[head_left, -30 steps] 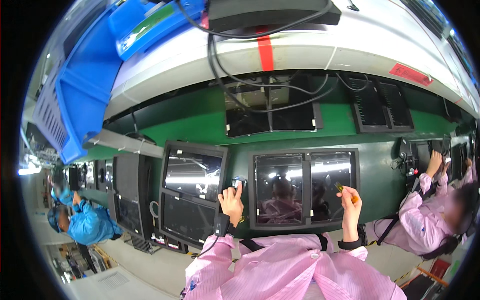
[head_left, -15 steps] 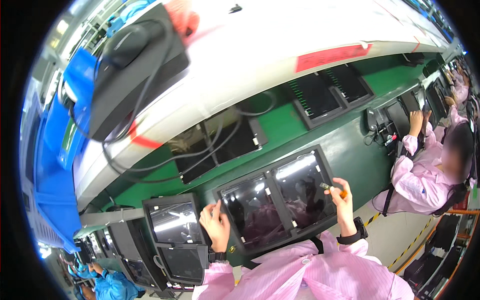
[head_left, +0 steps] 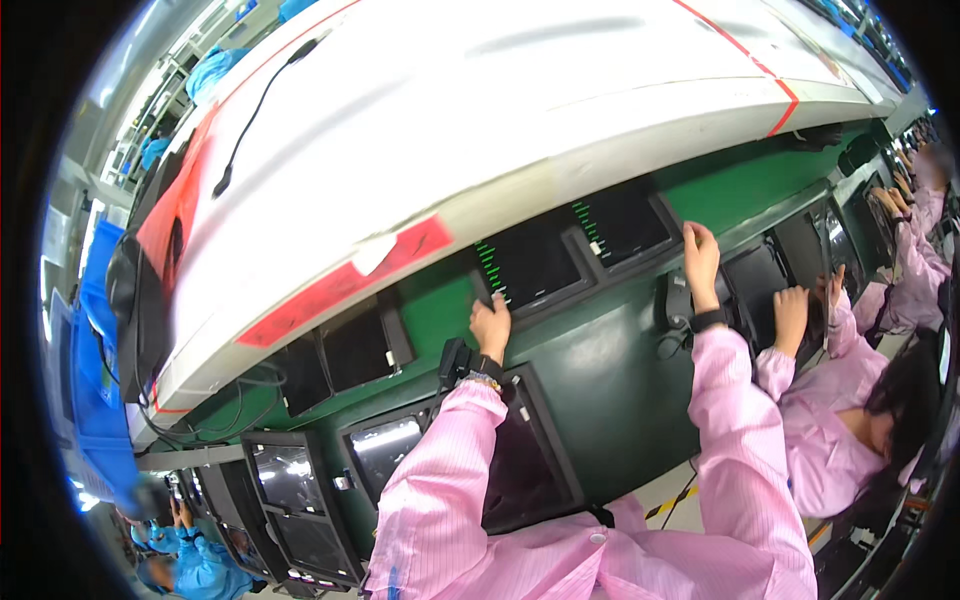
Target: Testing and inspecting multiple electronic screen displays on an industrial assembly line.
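Head view: down onto a smooth, faintly glossy dark-green table (head_left: 625, 385), beneath the long edge of a thick white shelf (head_left: 560, 165). On the green, a rigid matte-black rectangular frame (head_left: 588, 252) with two flat, dark, smooth panels (head_left: 540, 262) side by side, each with a row of short bright-green ticks along its left edge. At the frame's left end, the left hand (head_left: 490, 327), fingers bent, fingertips at the rim; impossible to tell whether gripping or only resting. Just beside the far right corner, the right hand (head_left: 701, 262), fingers loosely curled, nearly together; contact and contents unclear. Between the two hands, most of the frame. On both arms, pale-pink pinstriped cloth sleeves (head_left: 445, 445). Behind the left forearm, partly hidden, a second black frame (head_left: 548, 430) with shiny, reflective dark panels, nearer the torso.
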The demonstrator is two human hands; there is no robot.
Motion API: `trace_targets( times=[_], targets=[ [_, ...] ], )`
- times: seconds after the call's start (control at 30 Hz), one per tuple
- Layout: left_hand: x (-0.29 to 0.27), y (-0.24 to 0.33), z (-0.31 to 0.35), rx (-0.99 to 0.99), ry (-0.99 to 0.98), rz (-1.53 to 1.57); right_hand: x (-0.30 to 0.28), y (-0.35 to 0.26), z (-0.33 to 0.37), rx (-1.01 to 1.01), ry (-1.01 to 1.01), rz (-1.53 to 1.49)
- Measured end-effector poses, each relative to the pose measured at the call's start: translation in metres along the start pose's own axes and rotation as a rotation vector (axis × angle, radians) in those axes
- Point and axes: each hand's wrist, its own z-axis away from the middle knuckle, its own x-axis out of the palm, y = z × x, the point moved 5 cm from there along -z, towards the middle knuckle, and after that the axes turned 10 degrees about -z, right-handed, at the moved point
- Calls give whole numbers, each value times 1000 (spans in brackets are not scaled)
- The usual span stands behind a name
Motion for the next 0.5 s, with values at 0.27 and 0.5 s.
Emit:
trace_targets(
  times=[0.27,0.5],
  targets=[
    [-12,-9,-9,-310,-67,11,24,96,-95,-234,-333,909],
    [-31,-2,-7,-186,27,461,33,92,-92,-518,-429,837]
  ],
)
